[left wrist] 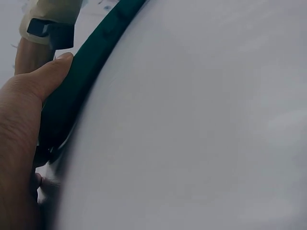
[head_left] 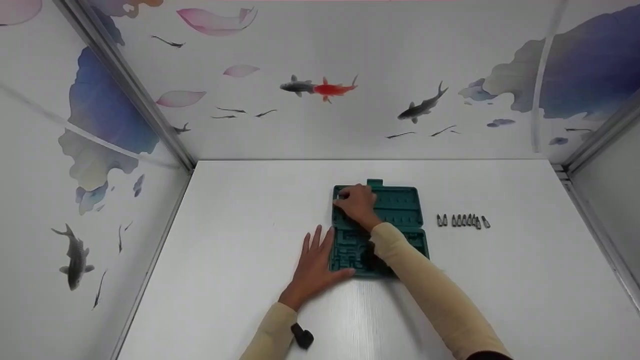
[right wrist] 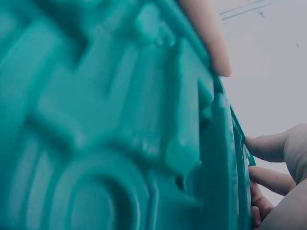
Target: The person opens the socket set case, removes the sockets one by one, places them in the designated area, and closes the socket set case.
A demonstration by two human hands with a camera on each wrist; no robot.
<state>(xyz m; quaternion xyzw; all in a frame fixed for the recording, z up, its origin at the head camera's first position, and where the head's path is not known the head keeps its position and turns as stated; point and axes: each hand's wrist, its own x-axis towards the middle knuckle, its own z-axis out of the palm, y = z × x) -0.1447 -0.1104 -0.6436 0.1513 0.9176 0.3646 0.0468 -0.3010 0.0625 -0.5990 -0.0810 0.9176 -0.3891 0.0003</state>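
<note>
A green plastic tool case (head_left: 350, 270) lies opened out on the white table, its moulded slots showing. My right hand (head_left: 359, 202) bends over the far left corner of the case, thumb and fingertips pinching a small silvery bit (head_left: 341, 196) at the slots there. The right wrist view has this hand (right wrist: 273, 165) at the case edge, the bit itself hidden. My left hand (head_left: 315, 267) rests at the near left side, fingers spread, thumb along the front edge. In the left wrist view, the left thumb (left wrist: 55, 74) touches the green rim.
Several small dark metal bits (head_left: 464, 220) stand in a row on the table (head_left: 240, 225), right of the case. Printed panels (head_left: 370, 130) wall the table at the back and left, with a metal rail (head_left: 600, 240) along the right side.
</note>
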